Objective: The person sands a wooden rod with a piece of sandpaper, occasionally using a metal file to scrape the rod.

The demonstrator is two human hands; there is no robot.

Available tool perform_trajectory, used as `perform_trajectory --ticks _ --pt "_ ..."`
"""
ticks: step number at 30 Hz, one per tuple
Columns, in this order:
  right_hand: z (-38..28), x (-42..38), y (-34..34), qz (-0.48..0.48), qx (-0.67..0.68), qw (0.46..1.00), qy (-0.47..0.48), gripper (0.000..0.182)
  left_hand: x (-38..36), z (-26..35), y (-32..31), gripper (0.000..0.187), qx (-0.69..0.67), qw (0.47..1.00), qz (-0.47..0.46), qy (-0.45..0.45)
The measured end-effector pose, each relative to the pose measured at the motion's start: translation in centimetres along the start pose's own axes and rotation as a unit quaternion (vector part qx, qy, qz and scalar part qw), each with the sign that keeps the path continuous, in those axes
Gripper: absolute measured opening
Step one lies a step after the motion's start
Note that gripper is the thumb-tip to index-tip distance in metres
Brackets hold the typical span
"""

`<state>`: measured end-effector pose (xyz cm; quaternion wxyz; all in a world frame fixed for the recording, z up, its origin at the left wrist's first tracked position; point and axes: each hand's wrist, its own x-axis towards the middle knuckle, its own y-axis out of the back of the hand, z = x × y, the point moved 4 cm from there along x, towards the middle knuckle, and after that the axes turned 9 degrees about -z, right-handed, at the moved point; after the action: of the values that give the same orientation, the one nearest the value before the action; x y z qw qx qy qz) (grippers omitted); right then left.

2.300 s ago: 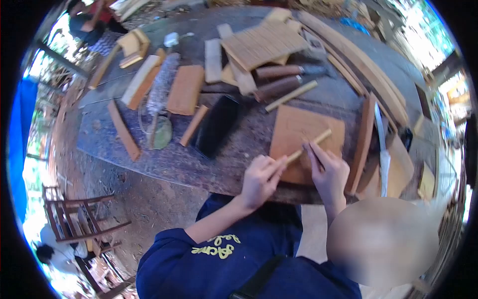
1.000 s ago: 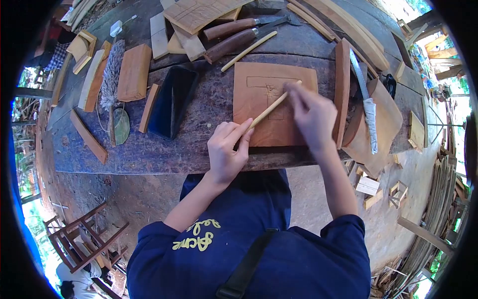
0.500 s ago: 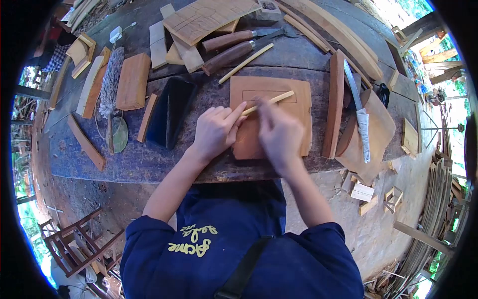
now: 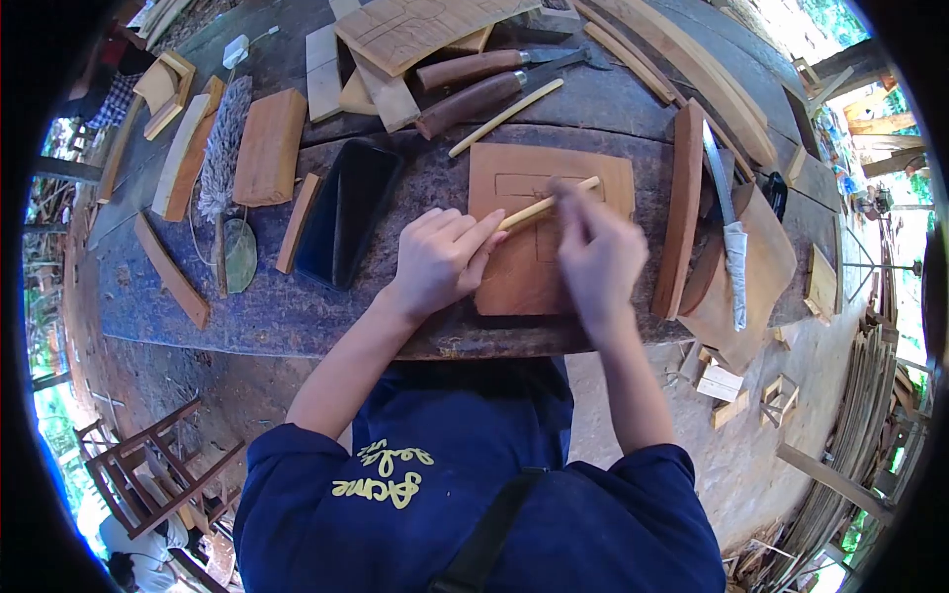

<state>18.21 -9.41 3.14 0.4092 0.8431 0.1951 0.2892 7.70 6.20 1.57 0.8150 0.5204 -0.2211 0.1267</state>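
Observation:
A square reddish wood board [image 4: 514, 282] with pencil lines lies at the near edge of the workbench [image 4: 247, 306]. My left hand [image 4: 440, 259] rests on the board's left side and pinches the near end of a thin pale stick [image 4: 546, 207] laid across it. My right hand [image 4: 596, 255] is over the board's middle with its fingertips at the stick's far end; whether it holds a small tool I cannot tell, as the hand is blurred.
A black phone [image 4: 348, 212] lies left of the board. Two brown-handled knives [image 4: 474, 84], another pale stick [image 4: 504, 117], wood blocks [image 4: 267, 148] and a carved panel [image 4: 425, 28] sit farther back. An upright plank [image 4: 682, 212] and a wrapped blade [image 4: 730, 232] stand to the right.
My right hand has moved right and up along the stick. My left hand kept its pinch on the stick's near end. The view shifted slightly.

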Motion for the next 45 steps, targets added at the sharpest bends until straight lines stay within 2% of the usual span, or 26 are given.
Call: perform_trajectory --ticks 2,4,7,10,11,12,14,15,17,20,21,22,24,26,27,30,32,34,36,37,38,40,41,42,44,45 --pt "2.0 1.4 0.9 0.064 0.019 0.996 -0.052 0.019 0.2 0.3 0.0 0.028 -0.004 1.0 0.004 -0.003" --pt "0.4 0.6 0.6 0.041 -0.029 0.994 -0.099 0.02 0.3 0.3 0.0 0.028 -0.008 1.0 0.013 -0.008" --pt "-3.3 -1.8 -1.3 -0.028 0.017 0.999 0.006 0.023 0.4 0.1 0.0 0.027 -0.004 1.0 0.012 -0.013" --pt "-1.0 -0.2 -0.3 0.009 0.044 0.999 0.027 0.022 0.2 0.2 -0.2 0.026 0.004 1.0 -0.003 -0.014" --pt "0.5 0.7 0.4 -0.012 -0.039 0.997 -0.063 0.018 0.4 0.3 0.0 0.025 0.003 1.0 -0.001 -0.012" --pt "1.3 1.6 1.0 0.024 -0.047 0.997 -0.057 0.022 0.6 0.4 0.0 0.023 0.002 1.0 0.001 -0.01" --pt "0.5 1.0 0.3 -0.022 -0.182 0.98 -0.08 0.027 0.7 0.2 0.1 0.022 0.001 1.0 0.007 -0.009" --pt "-0.5 0.1 -0.1 -0.021 -0.182 0.98 -0.08 0.027 0.7 0.1 0.1 0.021 0.0 1.0 0.011 -0.008" --pt "-2.8 -1.4 -1.3 -0.051 -0.159 0.986 0.012 0.029 0.5 -0.2 0.1 0.021 -0.009 1.0 0.011 -0.006" --pt "-0.7 0.1 -0.2 -0.048 -0.073 0.995 0.039 0.025 0.6 -0.3 0.2 0.02 -0.015 1.0 0.007 0.0" --pt "0.6 0.9 0.3 -0.036 -0.135 0.99 -0.012 0.024 0.7 -0.2 0.2 0.019 -0.012 1.0 0.007 0.002" --pt "1.6 1.7 0.7 -0.003 -0.112 0.994 -0.022 0.023 0.6 0.0 0.2 0.019 -0.014 1.0 0.006 0.004" --pt "0.9 1.2 0.2 -0.02 -0.17 0.984 -0.054 0.027 0.9 0.2 0.2 0.017 -0.016 1.0 0.015 0.006" --pt "-2.3 -0.4 -0.5 -0.085 -0.165 0.981 -0.054 0.035 0.5 -0.3 0.0 0.017 -0.018 1.0 0.015 0.007" --pt "-3.4 -1.3 -0.7 -0.096 -0.089 0.991 -0.009 0.034 0.5 -0.4 0.1 0.016 -0.019 1.0 0.016 0.008" --pt "-1.0 0.1 -0.1 -0.056 -0.014 0.998 0.001 0.03 0.5 -0.3 0.0 0.018 -0.011 1.0 -0.003 0.007" --pt "1.4 1.8 1.1 -0.031 -0.071 0.992 -0.099 0.029 0.7 0.0 0.0 0.018 -0.021 1.0 0.005 0.006" --pt "0.4 1.3 0.4 -0.022 -0.2 0.977 -0.069 0.028 0.9 0.0 0.0 0.019 -0.029 0.999 0.016 -0.001" --pt "-2.5 -0.6 -0.2 -0.057 -0.189 0.98 -0.006 0.032 0.7 -0.2 0.2 0.022 -0.04 0.999 0.021 -0.004" --pt "-3.4 -1.5 -0.8 -0.033 -0.106 0.993 0.045 0.033 0.7 -0.3 0.1 0.022 -0.041 0.999 0.022 -0.006" --pt "-3.0 -1.3 -0.6 -0.032 -0.106 0.993 0.045 0.033 0.6 -0.4 0.1 0.022 -0.048 0.999 0.018 -0.004" --pt "-0.9 0.1 0.2 -0.077 -0.085 0.993 -0.032 0.038 0.5 -0.5 0.1 0.023 -0.056 0.998 0.012 0.0" --pt "0.5 1.1 0.9 -0.051 -0.125 0.988 -0.081 0.035 0.7 -0.4 0.1 0.025 -0.058 0.998 0.01 -0.001" --pt "1.2 2.0 1.5 -0.014 -0.084 0.992 -0.093 0.035 0.8 -0.2 0.2 0.027 -0.06 0.998 0.007 -0.003" --pt "0.5 1.2 1.0 -0.039 -0.177 0.975 -0.126 0.032 0.9 0.0 0.6 0.03 -0.052 0.999 0.011 -0.005" --pt "-0.6 0.2 0.5 -0.04 -0.176 0.981 -0.07 0.032 0.9 0.1 0.7 0.033 -0.044 0.999 0.013 -0.007"
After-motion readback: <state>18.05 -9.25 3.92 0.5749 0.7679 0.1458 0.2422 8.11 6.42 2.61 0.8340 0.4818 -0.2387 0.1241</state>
